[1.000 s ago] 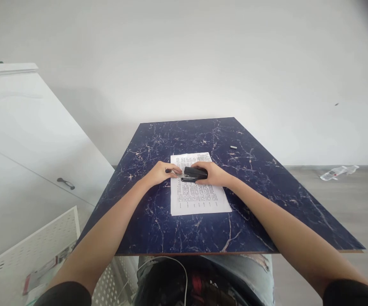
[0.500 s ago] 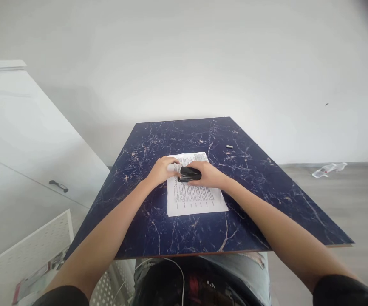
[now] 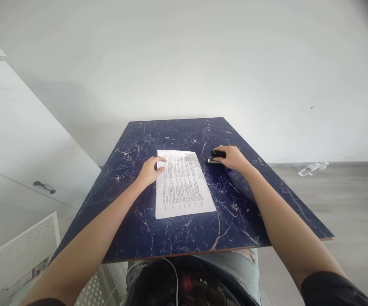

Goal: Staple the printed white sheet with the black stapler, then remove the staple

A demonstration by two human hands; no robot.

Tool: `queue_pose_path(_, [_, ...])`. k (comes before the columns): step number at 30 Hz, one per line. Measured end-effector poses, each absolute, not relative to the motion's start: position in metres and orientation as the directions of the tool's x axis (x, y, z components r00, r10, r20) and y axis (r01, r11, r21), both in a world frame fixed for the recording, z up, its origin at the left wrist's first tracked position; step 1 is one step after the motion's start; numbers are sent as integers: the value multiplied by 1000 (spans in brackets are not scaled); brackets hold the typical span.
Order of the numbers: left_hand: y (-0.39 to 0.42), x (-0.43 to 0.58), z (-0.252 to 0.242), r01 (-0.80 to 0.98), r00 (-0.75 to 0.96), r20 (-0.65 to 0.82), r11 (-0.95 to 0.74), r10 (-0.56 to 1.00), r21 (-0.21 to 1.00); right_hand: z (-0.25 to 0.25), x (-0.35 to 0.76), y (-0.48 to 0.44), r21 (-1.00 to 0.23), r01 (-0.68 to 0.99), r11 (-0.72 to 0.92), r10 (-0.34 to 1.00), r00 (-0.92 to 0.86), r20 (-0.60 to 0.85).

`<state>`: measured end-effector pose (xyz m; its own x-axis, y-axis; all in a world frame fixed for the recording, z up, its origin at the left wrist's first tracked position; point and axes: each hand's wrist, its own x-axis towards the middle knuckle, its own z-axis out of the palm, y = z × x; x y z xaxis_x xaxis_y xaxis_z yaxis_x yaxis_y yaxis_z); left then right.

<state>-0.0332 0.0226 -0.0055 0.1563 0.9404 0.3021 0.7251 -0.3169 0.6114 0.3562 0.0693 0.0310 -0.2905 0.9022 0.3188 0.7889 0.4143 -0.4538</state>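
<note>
A black stapler (image 3: 217,154) lies at the right of the paper, low over or on the tabletop. My right hand (image 3: 234,158) is closed around its far end, with the jaw pointing left. Printed paper sheets (image 3: 184,187) lie flat on the table, covered in lines of text with a grey patch at the upper right corner. At their left edge rests my left hand (image 3: 150,170), thumb and forefinger spread apart with the tips on the paper.
The dark blue marbled table (image 3: 184,236) stands close to a white wall (image 3: 184,59). To the left are a white cabinet (image 3: 27,140) and a white perforated basket (image 3: 21,238). A clear plastic item (image 3: 313,169) lies on the grey floor at the right.
My right hand has carried the stapler off the paper to the right. My left hand has drawn back to the paper's left edge. The small grey piece on the table is now hidden.
</note>
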Motion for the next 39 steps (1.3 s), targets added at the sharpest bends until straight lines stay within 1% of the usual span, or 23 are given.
queue_pose_path(2, [22,-34,-4,704,162,312,-331,936,628,26,358,73,-446,793,415,905,-309,293])
queue_pose_path(6, [18,-27,-1,667,166,311,-339,936,663,23,345,70,-470,754,459,887,-355,296])
queue_pose_path(9, [15,-21,0,612,195,274,-335,942,716,24,337,66,-491,735,469,883,-368,292])
queue_pose_path(12, [14,-19,-1,532,154,235,-281,960,799,24,335,64,-489,736,469,883,-371,289])
queue_pose_path(15, [16,-21,-4,473,103,253,-271,962,838,23,336,64,-484,734,476,879,-372,299])
queue_pose_path(20, [18,-24,-9,418,133,266,-298,955,859,22,333,63,-487,725,486,873,-377,309])
queue_pose_path(26, [17,-20,-14,441,170,224,-277,960,854,23,327,61,-514,686,515,857,-414,306])
queue_pose_path(30, [15,-16,-12,444,177,221,-278,959,852,22,320,58,-535,673,510,860,-416,296])
queue_pose_path(34, [11,-11,-8,426,168,200,-254,965,868,21,308,54,-528,661,533,846,-441,301])
queue_pose_path(39, [6,-7,-2,441,165,171,-227,971,868,20,296,51,-536,661,525,851,-426,308])
